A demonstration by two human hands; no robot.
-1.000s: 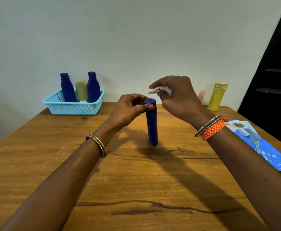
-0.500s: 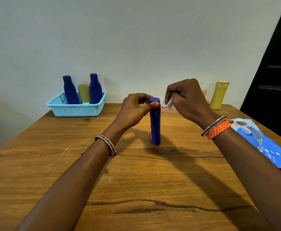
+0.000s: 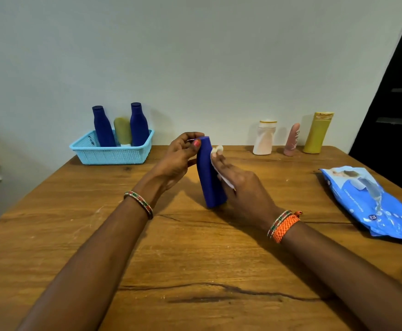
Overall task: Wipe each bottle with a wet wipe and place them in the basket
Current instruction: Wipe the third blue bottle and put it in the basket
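Blue bottle (image 3: pixel 210 173): stands tilted on the wooden table (image 3: pixel 195 259), mid-table, between your hands.
Left hand (image 3: pixel 177 160): your thumb and fingertips pinch the bottle's top.
Right hand (image 3: pixel 244 189): your fingers press the white wet wipe (image 3: pixel 218 161) against the bottle's right side.
Basket (image 3: pixel 113 152): far left by the wall, holding 2 blue bottles and 1 olive one.
Waiting bottles: white (image 3: pixel 264 138), pink (image 3: pixel 292 139), yellow (image 3: pixel 317 133), far right.
Wipe pack (image 3: pixel 372 201): right edge.

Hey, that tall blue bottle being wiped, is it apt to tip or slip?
Probably tippy: the blue bottle is tall, narrow and already leaning while the left hand steadies its top. Possibly slick where the wet wipe has passed.
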